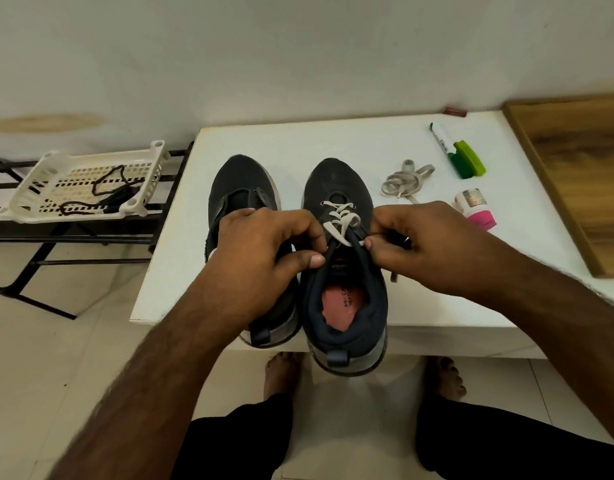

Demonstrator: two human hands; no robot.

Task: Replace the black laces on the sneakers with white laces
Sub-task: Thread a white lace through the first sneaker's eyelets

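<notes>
right sneaker (347, 271) toe-away on white table (333, 140), half-laced in white lace (340, 220); left hand (264, 244) and right hand (419, 244) pinching lace ends either side of tongue, both touching; next eyelets just nearward.

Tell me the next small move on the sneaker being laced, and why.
Probably pull the white lace snug through the next eyelet of the right dark sneaker: only its lower eyelets are crossed, and the left hand and right hand pinch at the collar. The left dark sneaker is unlaced.

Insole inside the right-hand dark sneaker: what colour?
Salmon pink insole with dark handwriting, seen in the head view.
</notes>
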